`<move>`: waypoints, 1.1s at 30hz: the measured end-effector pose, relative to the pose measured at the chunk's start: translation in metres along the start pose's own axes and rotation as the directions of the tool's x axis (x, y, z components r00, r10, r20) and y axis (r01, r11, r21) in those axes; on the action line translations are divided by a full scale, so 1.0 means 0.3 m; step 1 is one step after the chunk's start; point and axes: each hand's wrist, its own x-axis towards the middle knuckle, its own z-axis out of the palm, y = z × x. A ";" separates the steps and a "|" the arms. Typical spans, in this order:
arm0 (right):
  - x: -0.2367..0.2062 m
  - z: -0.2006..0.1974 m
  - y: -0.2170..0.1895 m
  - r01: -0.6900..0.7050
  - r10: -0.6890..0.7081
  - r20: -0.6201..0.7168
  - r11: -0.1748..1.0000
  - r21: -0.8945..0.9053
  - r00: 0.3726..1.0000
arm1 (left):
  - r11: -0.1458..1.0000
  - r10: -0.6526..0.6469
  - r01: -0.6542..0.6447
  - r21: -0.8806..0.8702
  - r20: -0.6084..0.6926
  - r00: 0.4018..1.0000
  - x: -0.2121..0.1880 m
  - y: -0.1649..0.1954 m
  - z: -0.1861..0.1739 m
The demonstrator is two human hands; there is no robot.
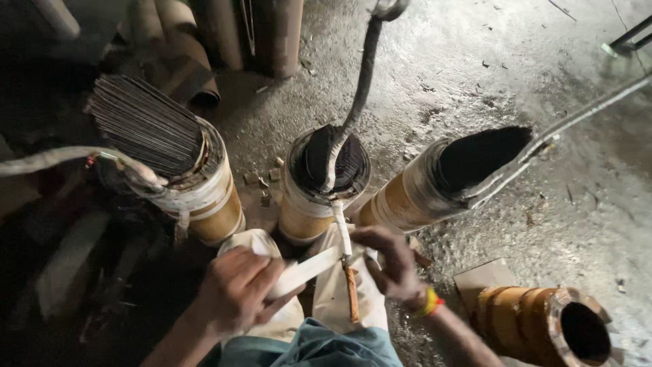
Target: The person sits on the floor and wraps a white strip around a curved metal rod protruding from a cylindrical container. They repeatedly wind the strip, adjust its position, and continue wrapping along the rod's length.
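Left hand (236, 289) is closed around one end of a flat white tape (309, 266), fingers curled over it, thumb on top. Right hand (387, 261) pinches the other end of the tape against a thin lead (339, 221) where a brown strip (351, 292) hangs down from it. Right wrist carries a yellow and red band (430, 301).

Tape runs nearly level between the two hands, taut, just in front of the middle coil (319, 197). Lead rises from the right hand's fingertips up to the top of that coil and joins a thicker dark cable (363, 75) going out of the top edge.

Handling, as judged: tape looks light, soft and limp, likely to slacken or twist unless held under tension from both ends; best gripped flat between thumb and fingers near the wrap point. Lead looks stiff enough to hold its bend.

Surroundings: three upright coils on a rough concrete floor (475, 61), the left coil (197, 183) with dark sheets fanning out, the right coil (435, 183) leaning. A fourth, hollow coil (543, 323) lies near the right forearm.
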 end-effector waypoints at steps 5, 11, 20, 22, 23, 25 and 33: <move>0.220 -0.056 -0.302 0.280 -0.273 0.112 0.958 -0.056 0.955 | 0.963 0.263 -0.264 0.061 0.015 0.965 0.113 0.117 -0.162; 0.253 -0.113 -0.410 0.464 -0.369 0.357 0.854 -0.233 0.858 | 0.900 0.436 -0.436 -0.004 0.036 0.899 0.420 0.219 -0.090; -0.050 -0.308 -0.194 0.107 -0.059 0.157 0.943 -0.315 0.986 | 0.514 -0.730 0.698 -0.499 0.172 0.661 0.183 0.136 0.206; -0.054 -0.213 -0.086 -0.154 0.188 0.178 0.970 -0.187 0.966 | 0.811 -0.483 0.457 -0.364 0.022 0.875 0.125 0.140 0.278; -0.046 -0.155 -0.034 -0.213 0.226 0.160 0.972 -0.100 0.961 | 0.914 -0.316 0.295 -0.279 -0.036 0.948 0.105 0.137 0.308; -0.018 -0.047 0.047 0.086 -0.058 0.174 0.984 -0.158 0.983 | 0.868 -0.336 0.312 -0.387 0.006 0.942 0.069 0.114 0.340; 0.000 0.172 -0.021 -0.138 0.108 0.155 0.970 0.200 0.982 | 0.862 -0.357 0.397 -0.315 0.178 0.917 -0.007 0.021 0.276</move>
